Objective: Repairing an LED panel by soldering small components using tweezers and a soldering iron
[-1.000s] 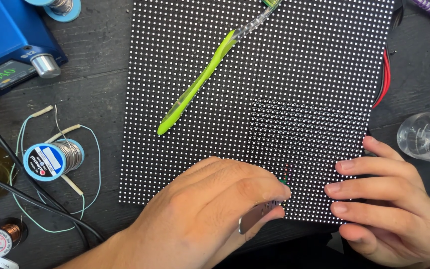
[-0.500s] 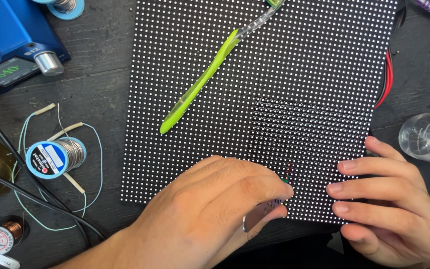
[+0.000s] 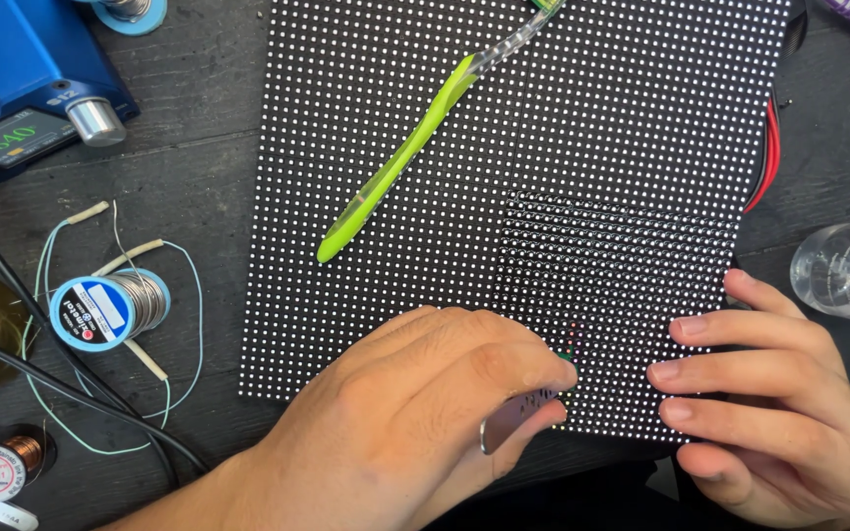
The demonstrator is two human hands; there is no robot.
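LED matrix panel (image 3: 504,128), black with a white dot grid, lay flat on the dark workbench (image 3: 199,177), reaching from under both hands away to the far edge of view.

Hands: left hand (image 3: 415,423) was curled on the panel's near edge, pinching a slim metal tool (image 3: 516,415); its tip met a few coloured dots just beyond the fingertips. Right hand (image 3: 769,413) lay open and flat beside it, fingers on the panel's near right corner, holding nothing.

Progress, judged: work sat at one spot of the near rows; nothing showed how much was finished or remained.

Containers: clear plastic bottle (image 3: 848,270) beyond the right hand, contents not discernible.

Other items: green-handled brush (image 3: 405,162) on the panel beyond the left hand; solder spool (image 3: 100,310) and blue soldering station (image 3: 22,84) to its left.
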